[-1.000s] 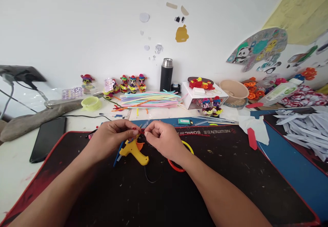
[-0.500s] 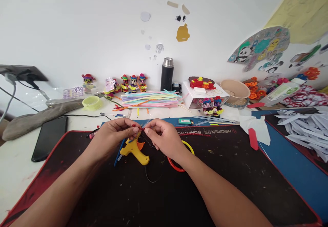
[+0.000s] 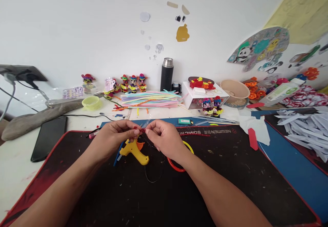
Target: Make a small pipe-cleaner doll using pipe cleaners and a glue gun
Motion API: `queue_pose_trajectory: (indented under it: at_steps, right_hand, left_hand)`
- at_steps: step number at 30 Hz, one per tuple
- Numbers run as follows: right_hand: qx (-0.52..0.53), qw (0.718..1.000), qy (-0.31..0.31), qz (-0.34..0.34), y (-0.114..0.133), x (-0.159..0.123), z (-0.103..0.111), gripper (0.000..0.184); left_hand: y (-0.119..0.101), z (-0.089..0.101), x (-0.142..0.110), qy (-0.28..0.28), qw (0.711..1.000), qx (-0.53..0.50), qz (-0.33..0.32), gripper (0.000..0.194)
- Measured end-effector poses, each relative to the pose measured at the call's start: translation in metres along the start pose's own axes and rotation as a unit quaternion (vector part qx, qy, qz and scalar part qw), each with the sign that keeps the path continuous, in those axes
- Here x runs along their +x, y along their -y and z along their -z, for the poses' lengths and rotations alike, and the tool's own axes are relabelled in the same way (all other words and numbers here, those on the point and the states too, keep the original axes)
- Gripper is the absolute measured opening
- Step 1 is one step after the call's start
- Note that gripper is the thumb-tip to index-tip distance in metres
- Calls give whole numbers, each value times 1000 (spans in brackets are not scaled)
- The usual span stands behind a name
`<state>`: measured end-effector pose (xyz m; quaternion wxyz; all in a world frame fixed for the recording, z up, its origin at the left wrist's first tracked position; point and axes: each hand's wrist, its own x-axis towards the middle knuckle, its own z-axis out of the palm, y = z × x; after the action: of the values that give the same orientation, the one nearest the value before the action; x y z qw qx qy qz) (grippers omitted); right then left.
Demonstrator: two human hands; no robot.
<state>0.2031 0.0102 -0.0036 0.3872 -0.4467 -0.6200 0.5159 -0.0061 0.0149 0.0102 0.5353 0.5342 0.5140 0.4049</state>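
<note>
Above the black mat [image 3: 179, 199], my left hand [image 3: 111, 136] pinches a small piece of dark red pipe cleaner [image 3: 142, 130] between thumb and fingertips. The thumb and forefinger of my right hand [image 3: 165, 136] are closed on the other end of that same piece. Its exact shape is mostly hidden by the fingers. Just below the hands lies a yellow glue gun [image 3: 138, 154] with an orange trigger, its front part behind my left fingers. A red and yellow ring [image 3: 176, 168] rests partly under my right wrist.
Bundled pastel pipe cleaners [image 3: 151, 99] lie behind the mat, near several small figures [image 3: 133, 83] and a black thermos [image 3: 167, 75]. A phone [image 3: 50, 138] is at left. White paper strips [image 3: 304, 128] are piled at right, past a red paper tag [image 3: 253, 139].
The fingers have shifted slightly around the red pipe cleaner, and a little more of it shows between the two hands. Both hands stay in nearly the same place.
</note>
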Motion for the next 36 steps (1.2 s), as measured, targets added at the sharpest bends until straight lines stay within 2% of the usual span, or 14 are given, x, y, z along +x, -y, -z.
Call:
queue_pose_trajectory:
  at_steps: [2, 7, 11, 15, 19, 25, 36]
  right_hand:
    - [-47, 999, 15, 9, 2, -2, 0, 7]
    - [-139, 989, 43, 31, 3, -3, -2, 7]
    - [-87, 996, 19, 19, -2, 0, -2, 6]
    - [10, 1000, 22, -8, -4, 2, 1, 13]
    - [45, 998, 26, -28, -2, 2, 0, 11]
    - [57, 998, 20, -27, -3, 2, -3, 7]
    - [68, 998, 9, -7, 0, 1, -1, 10]
  left_hand:
    - [-5, 1, -1, 0, 999, 39, -6, 23]
    - [-10, 5, -2, 42, 993, 112, -10, 24]
    - [-9, 4, -1, 21, 996, 88, -13, 26]
    - [-6, 0, 1, -11, 1000, -7, -12, 27]
    - [1, -2, 2, -23, 996, -87, -11, 29]
    - [4, -2, 2, -6, 996, -90, -12, 30]
    - [7, -1, 1, 3, 997, -74, 3, 27]
